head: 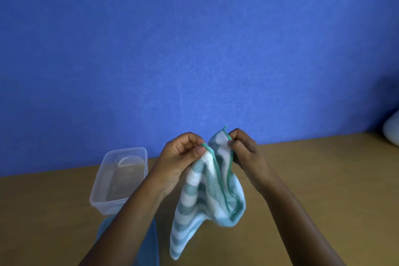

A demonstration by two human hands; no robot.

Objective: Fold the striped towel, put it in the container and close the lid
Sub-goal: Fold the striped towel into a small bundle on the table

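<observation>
The striped towel (205, 198), teal and white with a green hem, hangs crumpled in the air above the wooden table (313, 190). My left hand (183, 157) pinches one part of its top edge between thumb and fingers. My right hand (244, 149) pinches another part of that edge close beside it. The towel's lower corner dangles toward me. A clear plastic container (116, 181) stands open on the table to the left of my left forearm. A blue lid (105, 231) lies on the table in front of the container, mostly hidden under my left arm.
A blue wall (194, 49) rises right behind the table's far edge. A pale rounded object (391, 129) shows at the right border, partly cut off.
</observation>
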